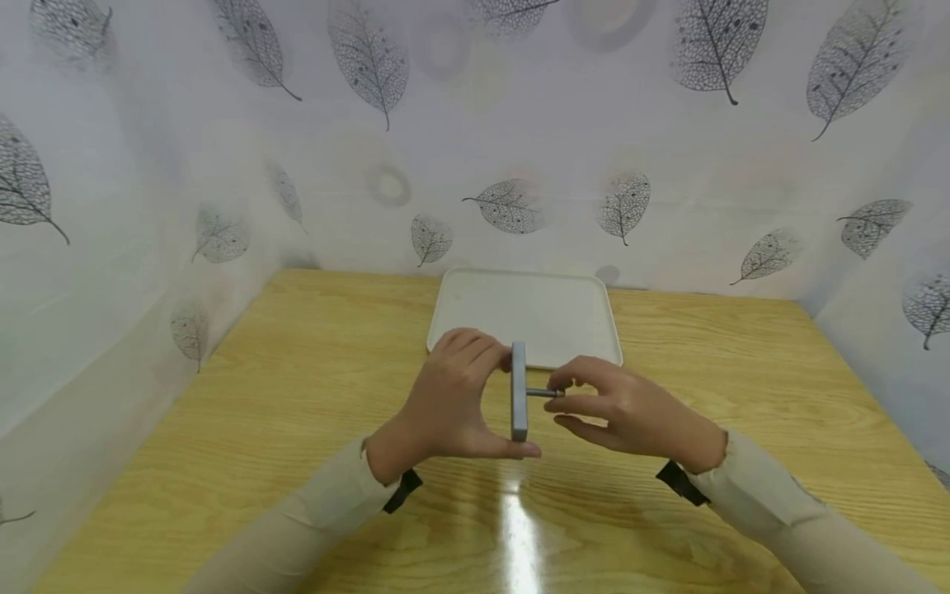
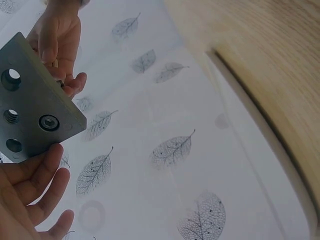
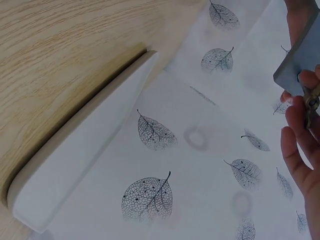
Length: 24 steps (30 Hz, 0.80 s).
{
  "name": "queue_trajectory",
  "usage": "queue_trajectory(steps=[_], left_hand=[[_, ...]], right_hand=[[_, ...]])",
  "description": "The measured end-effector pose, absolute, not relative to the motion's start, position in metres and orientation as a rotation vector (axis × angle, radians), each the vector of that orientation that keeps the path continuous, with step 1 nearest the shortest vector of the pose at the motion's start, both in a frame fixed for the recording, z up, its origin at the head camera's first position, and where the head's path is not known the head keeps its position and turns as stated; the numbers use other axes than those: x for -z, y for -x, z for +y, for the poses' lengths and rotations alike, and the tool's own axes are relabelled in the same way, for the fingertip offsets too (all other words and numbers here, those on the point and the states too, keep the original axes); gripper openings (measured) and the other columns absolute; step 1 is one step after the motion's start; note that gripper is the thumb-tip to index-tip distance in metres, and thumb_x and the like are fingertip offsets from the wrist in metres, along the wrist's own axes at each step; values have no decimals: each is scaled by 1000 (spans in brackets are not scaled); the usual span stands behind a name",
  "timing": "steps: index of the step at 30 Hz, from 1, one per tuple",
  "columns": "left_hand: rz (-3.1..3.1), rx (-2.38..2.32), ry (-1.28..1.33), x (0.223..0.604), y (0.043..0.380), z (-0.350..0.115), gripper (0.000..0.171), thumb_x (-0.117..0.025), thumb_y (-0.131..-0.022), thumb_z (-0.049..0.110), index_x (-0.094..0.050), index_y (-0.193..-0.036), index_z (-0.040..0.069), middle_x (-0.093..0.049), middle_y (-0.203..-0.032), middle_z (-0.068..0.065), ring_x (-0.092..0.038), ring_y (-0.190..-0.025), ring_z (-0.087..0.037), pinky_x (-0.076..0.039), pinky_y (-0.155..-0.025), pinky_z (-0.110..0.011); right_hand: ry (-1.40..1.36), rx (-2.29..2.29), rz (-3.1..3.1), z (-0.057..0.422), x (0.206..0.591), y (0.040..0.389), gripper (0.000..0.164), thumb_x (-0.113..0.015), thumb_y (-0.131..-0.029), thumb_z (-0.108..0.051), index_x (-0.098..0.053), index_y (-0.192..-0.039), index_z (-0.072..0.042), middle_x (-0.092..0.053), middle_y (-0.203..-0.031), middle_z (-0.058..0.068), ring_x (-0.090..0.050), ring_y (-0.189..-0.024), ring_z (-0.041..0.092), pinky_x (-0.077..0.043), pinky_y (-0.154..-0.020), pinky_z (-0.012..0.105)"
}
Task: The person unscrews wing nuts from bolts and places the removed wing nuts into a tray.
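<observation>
My left hand (image 1: 449, 400) grips a grey metal plate (image 1: 519, 404) by its edges above the table, thumb below and fingers above. Seen face-on in the left wrist view, the plate has several round holes, one threaded. A socket-head bolt (image 2: 49, 122) sits in one hole, its head at the plate's face. Its shank (image 1: 542, 393) sticks out of the other face toward my right hand (image 1: 623, 410). My right thumb and fingers pinch a brass-coloured wing nut (image 3: 312, 103) at the shank's end, partly hidden by the fingers.
A white tray (image 1: 527, 309) lies behind the hands on the wood-grain table (image 1: 334, 355), near its back edge. Leaf-patterned white cloth (image 1: 482, 124) hangs at the back and sides.
</observation>
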<state>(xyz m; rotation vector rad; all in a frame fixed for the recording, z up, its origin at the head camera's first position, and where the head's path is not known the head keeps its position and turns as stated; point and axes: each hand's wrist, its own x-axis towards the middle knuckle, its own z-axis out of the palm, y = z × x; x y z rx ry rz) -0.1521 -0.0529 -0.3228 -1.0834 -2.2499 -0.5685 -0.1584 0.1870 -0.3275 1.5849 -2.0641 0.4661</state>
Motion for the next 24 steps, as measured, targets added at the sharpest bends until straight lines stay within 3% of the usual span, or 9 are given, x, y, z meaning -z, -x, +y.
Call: queue_trajectory(steps=[6, 12, 19, 24], left_hand=[[-2252, 575, 1083, 323, 152, -53, 77, -79, -43, 69, -62, -92, 13, -62, -85, 4, -56, -87, -13, -43, -90, -34], [-2239, 576, 1092, 323, 152, -54, 77, -80, -42, 68, -63, -92, 12, -62, -84, 4, -56, -86, -13, -43, -90, -35], [-2234, 581, 1094, 323, 152, -54, 77, -80, -42, 68, -63, -92, 12, -62, -84, 4, -56, -86, -13, -43, -90, -34], [-2232, 579, 1098, 323, 152, -54, 77, -81, -42, 68, -62, -92, 12, -62, -84, 4, -56, -86, -13, -43, -90, -34]], right_hand=[[-1604, -483, -2072, 187, 327, 157, 32, -43, -99, -22, -71, -98, -5, -56, -100, 8, -60, -88, 15, -52, -78, 21], [-1551, -444, -1987, 187, 329, 156, 32, -40, -100, -16, -70, -101, -8, -59, -98, 8, -60, -86, 16, -51, -76, 23], [-1534, -576, -1842, 180, 330, 160, 23, -48, -98, -16, -66, -95, -3, -61, -93, 7, -62, -77, 13, -51, -66, 18], [-1586, -637, -1845, 182, 329, 161, 22, -47, -97, -12, -68, -94, -4, -61, -96, 9, -62, -79, 15, -52, -69, 18]])
